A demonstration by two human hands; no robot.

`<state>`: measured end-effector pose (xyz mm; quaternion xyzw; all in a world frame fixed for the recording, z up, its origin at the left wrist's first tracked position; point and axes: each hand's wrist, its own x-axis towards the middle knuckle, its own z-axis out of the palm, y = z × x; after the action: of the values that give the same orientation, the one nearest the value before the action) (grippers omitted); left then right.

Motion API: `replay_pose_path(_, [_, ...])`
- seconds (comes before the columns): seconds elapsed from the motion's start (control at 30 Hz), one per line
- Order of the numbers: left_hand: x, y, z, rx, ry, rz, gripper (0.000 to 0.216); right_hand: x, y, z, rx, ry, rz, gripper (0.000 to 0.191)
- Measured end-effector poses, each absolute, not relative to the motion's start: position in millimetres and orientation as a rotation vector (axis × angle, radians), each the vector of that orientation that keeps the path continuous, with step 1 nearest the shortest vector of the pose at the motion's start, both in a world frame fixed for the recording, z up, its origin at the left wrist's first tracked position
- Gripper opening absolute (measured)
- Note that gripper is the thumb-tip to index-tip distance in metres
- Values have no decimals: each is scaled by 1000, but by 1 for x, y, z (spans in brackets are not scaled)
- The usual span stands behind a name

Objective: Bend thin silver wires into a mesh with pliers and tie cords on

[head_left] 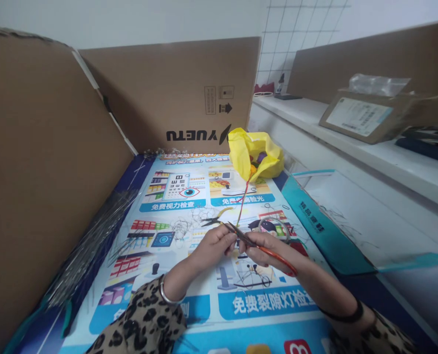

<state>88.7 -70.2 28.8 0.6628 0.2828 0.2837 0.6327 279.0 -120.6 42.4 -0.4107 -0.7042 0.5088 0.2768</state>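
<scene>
My left hand point(214, 244) is closed, thumb and fingers pinched together at the lower end of a red yarn point(242, 202). Up from there the yarn runs taut into a yellow bag point(241, 156) with coloured balls inside. Scissors point(278, 256) with orange-red handles rest in my closed right hand point(260, 247); their dark blades point up and left across my left fingertips. Whether the blades touch the yarn I cannot tell. Just beyond my hands lie pliers point(224, 215) with a yellow handle. A coil of wire point(284, 227) is to the right.
Thin wires point(86, 246) lie in a bundle at left, with tangled wire pieces point(182, 230) nearer the middle. Cardboard walls point(148, 93) stand left and behind. A teal-edged box point(322, 228) lies right, below a white shelf point(300, 110) bearing a labelled carton point(359, 115).
</scene>
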Motion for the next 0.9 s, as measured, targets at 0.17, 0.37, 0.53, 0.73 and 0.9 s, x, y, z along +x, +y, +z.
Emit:
replay_pose_path(0.17, [90,-70,27,1568,696,669,31,273,-125,43,-1188,-1757,1448,30])
replay_pose_path(0.37, [89,-69,29,1709,736,706,31,267,-127,40,-1153,-1672,1528,32])
replay_pose_path(0.53, [87,-65,26,1814,730,721,36,264,-130,45,-1234,-1656,1496,33])
replay_pose_path(0.73, [85,-61,20,1751,715,684,37,265,-129,36,-1171,-1642,1503,33])
replay_pose_path(0.9, [86,-63,21,1802,744,649,37,271,-127,39,-1262,-1663,1499,37])
